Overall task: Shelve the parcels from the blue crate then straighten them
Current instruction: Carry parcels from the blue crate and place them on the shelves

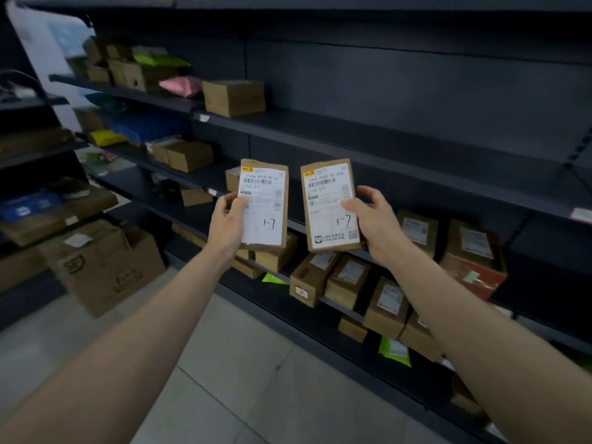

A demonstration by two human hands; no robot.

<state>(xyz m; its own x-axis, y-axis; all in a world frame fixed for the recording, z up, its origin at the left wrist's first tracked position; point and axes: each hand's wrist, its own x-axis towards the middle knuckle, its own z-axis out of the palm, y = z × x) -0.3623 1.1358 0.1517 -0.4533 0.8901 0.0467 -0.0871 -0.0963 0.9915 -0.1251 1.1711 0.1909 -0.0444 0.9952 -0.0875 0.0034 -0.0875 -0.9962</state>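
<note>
Two parcels held label-up before the dark shelving unit (384, 136). Your left hand (228, 224) closes its grip on the left parcel (264, 205); your right hand (373, 224) clamps the right parcel (330, 205). Both read "1-7". Find that bay on the shelving unit, set each upright, label outward, edges flush; the blue crate is out of view

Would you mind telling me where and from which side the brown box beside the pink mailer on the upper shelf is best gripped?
Probably across its two short ends, coming straight in from the aisle. The brown box sits flat at the shelf's front edge; its right end is open, but the pink mailer crowds its left end, so slide it right first.
</note>
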